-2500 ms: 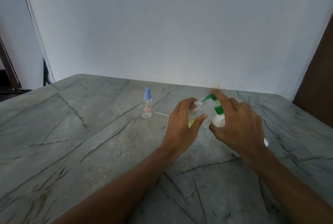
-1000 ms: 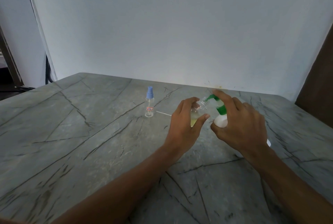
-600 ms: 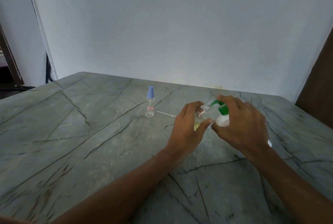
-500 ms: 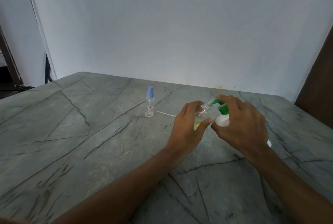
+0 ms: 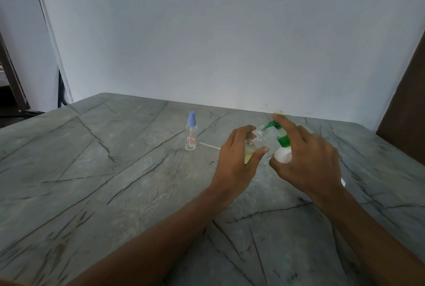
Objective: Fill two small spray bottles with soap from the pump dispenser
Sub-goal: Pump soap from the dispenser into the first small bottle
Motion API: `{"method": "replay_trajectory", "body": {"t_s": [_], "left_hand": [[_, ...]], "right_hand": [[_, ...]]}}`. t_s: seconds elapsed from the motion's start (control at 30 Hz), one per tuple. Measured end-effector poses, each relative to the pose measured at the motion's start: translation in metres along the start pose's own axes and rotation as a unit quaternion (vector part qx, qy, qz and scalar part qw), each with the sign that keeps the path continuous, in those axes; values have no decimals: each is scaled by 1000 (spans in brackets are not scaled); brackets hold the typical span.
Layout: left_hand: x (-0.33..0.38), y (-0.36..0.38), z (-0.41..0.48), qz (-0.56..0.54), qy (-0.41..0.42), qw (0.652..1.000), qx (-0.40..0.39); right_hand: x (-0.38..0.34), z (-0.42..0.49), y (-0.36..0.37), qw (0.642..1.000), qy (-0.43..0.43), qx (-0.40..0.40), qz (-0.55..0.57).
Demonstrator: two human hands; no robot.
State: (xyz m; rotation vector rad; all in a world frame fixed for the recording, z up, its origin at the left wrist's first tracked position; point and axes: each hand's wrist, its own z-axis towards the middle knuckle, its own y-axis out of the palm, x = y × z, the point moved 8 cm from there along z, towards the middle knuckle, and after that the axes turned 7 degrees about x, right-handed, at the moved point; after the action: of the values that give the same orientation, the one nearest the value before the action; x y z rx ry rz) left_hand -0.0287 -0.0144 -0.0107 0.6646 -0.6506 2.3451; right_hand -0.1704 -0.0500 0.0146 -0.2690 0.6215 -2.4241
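**Soap going into the first little bottle**

Right of the middle of the frame, the left hand [image 5: 234, 159] is wrapped round the open spray bottle [image 5: 253, 145], tilted, with some yellow soap inside; the right hand [image 5: 305, 159] grips the white pump dispenser [image 5: 283, 152], one finger on its green pump [image 5: 274, 125], spout at the bottle's mouth; the capped spray bottle [image 5: 191, 132] stands further left on the table [image 5: 115, 182]; the small bottle looks light, thin and slippery if soapy; best held round its middle.

On the counter [image 5: 115, 170], the capped spray bottle [image 5: 191, 131] stands left of the open bottle [image 5: 253, 145]; the pump dispenser [image 5: 283, 147] is just right of it.
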Motion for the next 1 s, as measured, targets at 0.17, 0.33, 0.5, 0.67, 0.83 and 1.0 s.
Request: {"method": "replay_trajectory", "body": {"t_s": [0.17, 0.33, 0.5, 0.67, 0.83, 1.0], "left_hand": [[-1, 0, 0, 3, 2, 1000, -1], [1, 5, -4, 3, 7, 1000, -12], [2, 7, -6, 7, 14, 1000, -20], [4, 5, -3, 6, 13, 1000, -12], [-1, -2, 1, -1, 0, 1000, 0], [-3, -1, 2, 4, -9, 1000, -3]], "right_hand": [[0, 2, 3, 1000, 0, -4, 9], [3, 2, 4, 1000, 10, 0, 9], [3, 2, 3, 1000, 7, 13, 23], [3, 1, 1, 999, 10, 19, 35], [-1, 1, 2, 1000, 4, 5, 3], [-1, 2, 4, 1000, 1, 2, -2]]}}
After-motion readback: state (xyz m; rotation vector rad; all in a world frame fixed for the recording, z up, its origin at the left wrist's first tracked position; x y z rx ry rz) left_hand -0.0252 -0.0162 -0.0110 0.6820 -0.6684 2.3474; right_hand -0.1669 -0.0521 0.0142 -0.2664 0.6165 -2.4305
